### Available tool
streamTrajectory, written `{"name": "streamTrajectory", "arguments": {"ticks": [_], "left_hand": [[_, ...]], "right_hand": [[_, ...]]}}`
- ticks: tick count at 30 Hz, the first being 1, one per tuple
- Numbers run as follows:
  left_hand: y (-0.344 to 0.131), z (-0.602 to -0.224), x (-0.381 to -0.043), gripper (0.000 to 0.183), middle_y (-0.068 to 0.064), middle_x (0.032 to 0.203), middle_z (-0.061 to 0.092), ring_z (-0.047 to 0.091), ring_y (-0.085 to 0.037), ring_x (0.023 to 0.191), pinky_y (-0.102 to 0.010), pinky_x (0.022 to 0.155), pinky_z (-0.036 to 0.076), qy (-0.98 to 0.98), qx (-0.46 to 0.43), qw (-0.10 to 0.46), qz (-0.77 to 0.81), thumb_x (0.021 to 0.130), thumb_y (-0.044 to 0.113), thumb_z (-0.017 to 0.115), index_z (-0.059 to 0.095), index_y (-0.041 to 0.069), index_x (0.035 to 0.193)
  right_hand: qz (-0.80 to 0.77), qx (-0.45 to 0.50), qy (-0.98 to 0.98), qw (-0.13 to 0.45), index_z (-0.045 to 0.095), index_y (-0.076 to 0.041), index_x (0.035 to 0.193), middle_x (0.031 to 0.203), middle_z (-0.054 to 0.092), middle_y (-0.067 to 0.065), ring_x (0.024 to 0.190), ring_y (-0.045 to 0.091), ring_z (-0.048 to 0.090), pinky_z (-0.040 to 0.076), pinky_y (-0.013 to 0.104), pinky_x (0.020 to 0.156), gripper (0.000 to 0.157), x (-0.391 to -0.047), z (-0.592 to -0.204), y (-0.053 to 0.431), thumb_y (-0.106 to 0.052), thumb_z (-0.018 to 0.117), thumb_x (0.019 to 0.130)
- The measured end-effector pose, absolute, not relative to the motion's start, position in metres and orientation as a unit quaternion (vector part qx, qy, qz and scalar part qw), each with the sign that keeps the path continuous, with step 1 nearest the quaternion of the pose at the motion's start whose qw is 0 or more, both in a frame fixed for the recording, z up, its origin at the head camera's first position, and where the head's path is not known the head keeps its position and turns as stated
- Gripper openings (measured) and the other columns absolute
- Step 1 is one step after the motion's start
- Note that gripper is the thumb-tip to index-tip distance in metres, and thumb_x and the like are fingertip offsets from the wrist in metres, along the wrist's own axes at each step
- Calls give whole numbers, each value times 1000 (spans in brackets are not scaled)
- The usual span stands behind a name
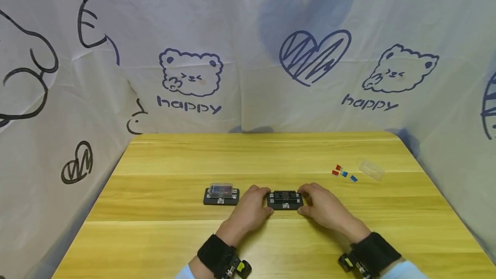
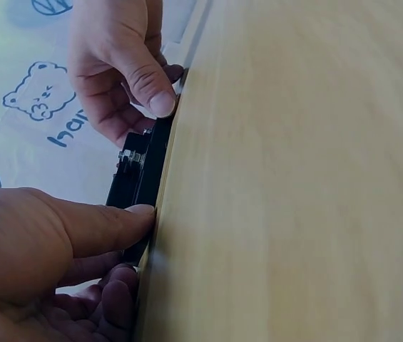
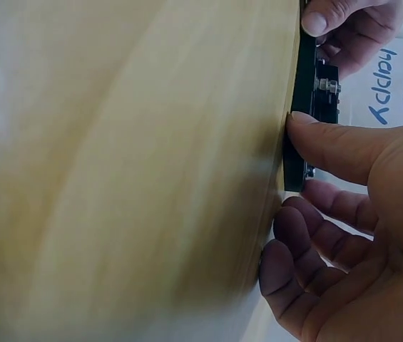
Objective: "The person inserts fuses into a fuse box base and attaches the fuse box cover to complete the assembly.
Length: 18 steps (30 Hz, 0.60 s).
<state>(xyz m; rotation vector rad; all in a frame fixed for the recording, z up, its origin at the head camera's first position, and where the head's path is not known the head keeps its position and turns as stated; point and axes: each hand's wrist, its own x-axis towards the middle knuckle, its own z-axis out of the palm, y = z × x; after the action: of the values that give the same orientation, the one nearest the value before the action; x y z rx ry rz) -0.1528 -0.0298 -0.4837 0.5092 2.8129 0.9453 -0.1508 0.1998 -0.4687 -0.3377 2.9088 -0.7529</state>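
A black fuse block [image 1: 285, 205] without a cover lies on the table between both hands, its metal screw terminals facing up. Its left end is held between the thumb and fingers of my left hand [image 1: 249, 209]. At the opposite end my right hand [image 1: 324, 206] grips it the same way, thumb on the near edge. The left wrist view shows the left thumb [image 2: 126, 226] pressed to the block's side. In the right wrist view the right thumb [image 3: 337, 146] touches the same long side, and the other fingers curl beyond the end.
Left of the hands sits a second fuse block [image 1: 221, 201] under a clear cover [image 1: 221, 190], with red and blue showing through. Several small red and blue blade fuses [image 1: 344, 174] lie at the back right, beside a loose clear cover [image 1: 371, 170]. A white drawn-on cloth [image 1: 248, 85] hangs behind the table.
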Motion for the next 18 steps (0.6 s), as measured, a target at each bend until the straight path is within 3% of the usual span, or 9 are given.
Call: {"name": "streamTrajectory", "arguments": {"ticks": [5, 10, 18], "left_hand": [[-31, -486, -154, 55, -9, 110, 56, 53, -17, 91, -36, 84, 49, 931, 167, 63, 318, 84, 22, 74, 55, 7, 134], [-31, -486, -153, 55, -6, 107, 56, 50, -15, 86, -34, 79, 48, 929, 165, 64, 324, 84, 22, 74, 56, 7, 133], [-33, -484, -153, 54, -3, 102, 53, 48, -15, 83, -32, 74, 46, 931, 162, 66, 322, 85, 23, 73, 56, 8, 134]], "right_hand": [[-256, -119, 956, 74, 61, -13, 124, 106, 62, 2, 93, 15, 56, 50, 40, 81, 51, -152, -467, 203, -29, 78, 79], [-297, -121, 942, 101, 55, -8, 133, 107, 63, 4, 93, 16, 58, 50, 37, 75, 49, -157, -459, 215, -30, 66, 91], [-238, -105, 965, 28, 56, -1, 131, 101, 67, 10, 84, 22, 62, 51, 39, 69, 43, -173, -455, 241, -23, 62, 95]]}}
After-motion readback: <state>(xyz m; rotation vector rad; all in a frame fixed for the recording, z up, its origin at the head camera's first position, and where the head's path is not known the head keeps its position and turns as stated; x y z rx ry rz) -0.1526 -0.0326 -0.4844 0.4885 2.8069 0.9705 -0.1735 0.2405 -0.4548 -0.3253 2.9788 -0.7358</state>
